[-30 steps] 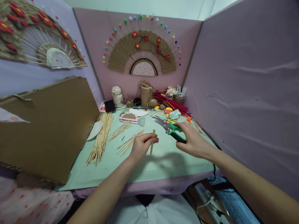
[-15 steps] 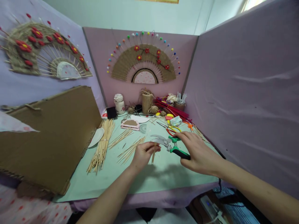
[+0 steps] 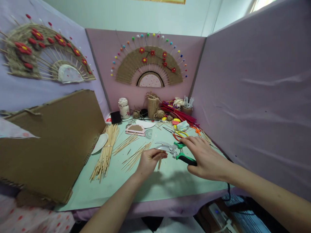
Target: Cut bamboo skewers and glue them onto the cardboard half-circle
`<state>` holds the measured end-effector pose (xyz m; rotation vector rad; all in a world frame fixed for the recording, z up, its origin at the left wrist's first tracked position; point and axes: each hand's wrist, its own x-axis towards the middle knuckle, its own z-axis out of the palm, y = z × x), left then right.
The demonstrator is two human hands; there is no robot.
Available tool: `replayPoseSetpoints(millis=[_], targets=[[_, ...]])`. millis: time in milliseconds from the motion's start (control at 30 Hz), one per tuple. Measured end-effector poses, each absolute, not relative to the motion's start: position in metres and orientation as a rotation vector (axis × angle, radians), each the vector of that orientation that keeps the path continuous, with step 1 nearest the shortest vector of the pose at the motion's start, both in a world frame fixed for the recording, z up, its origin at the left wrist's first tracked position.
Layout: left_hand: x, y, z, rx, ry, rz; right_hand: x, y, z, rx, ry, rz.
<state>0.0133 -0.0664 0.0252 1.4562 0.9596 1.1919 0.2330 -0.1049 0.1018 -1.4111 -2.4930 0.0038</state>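
Note:
My left hand point(image 3: 149, 160) pinches a short wooden stick point(image 3: 159, 163), held nearly upright over the pale green table point(image 3: 116, 184). My right hand point(image 3: 206, 157) grips the green-and-black handles of pruning shears point(image 3: 173, 149). The open metal blades of the shears reach left, right at the top of the stick. Loose bamboo skewers point(image 3: 136, 155) lie just left of my left hand, and a thicker bundle of skewers point(image 3: 107, 149) lies further left.
A big cardboard sheet point(image 3: 48, 142) leans at the left. At the back stand a white jar point(image 3: 123, 107), a twine spool point(image 3: 152, 105), red sticks point(image 3: 179, 115), scissors point(image 3: 176, 132) and small craft bits. Decorated fans point(image 3: 149, 63) hang on the purple partition walls. A power strip point(image 3: 218, 215) sits below right.
My right hand lifted the shears off the table and brought their blades left to the top of the stick. My left hand kept holding the stick. The camera tilted up.

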Motion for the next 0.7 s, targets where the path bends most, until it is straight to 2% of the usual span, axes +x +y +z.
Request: replayPoseSetpoints(millis=[700], targets=[[0.013, -0.070, 0.027, 1.532, 0.975, 1.222, 0.226, -0.106, 0.112, -1.500, -2.579, -0.047]])
